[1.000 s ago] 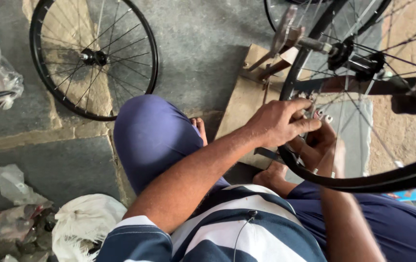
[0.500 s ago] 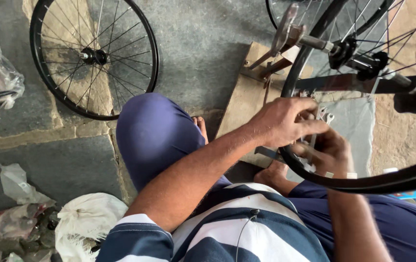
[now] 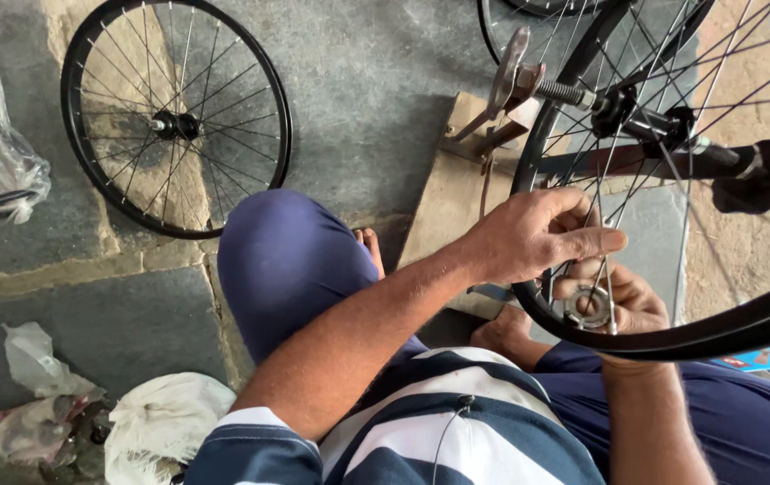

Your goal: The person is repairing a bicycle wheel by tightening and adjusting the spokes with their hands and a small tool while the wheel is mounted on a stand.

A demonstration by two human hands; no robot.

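A black-rimmed spoked bicycle wheel [image 3: 672,337] stands upright on a threaded steel axle [image 3: 573,92] that runs from the wooden stand [image 3: 457,193] at the left toward the right edge of the view, with the thin spokes fanning down from the black hub [image 3: 645,117] to the rim nearest the person. The left hand [image 3: 537,235] reaches across from the near side, fingers curled narrowly and pinched on a spoke just above the rim. The right hand [image 3: 623,301] sits just beneath it, behind the spokes, closed around a small round silver metal tool [image 3: 588,307] pressed against the rim. A second black spoked wheel [image 3: 176,117] lies flat on the stone floor [image 3: 367,81], well apart to the left.
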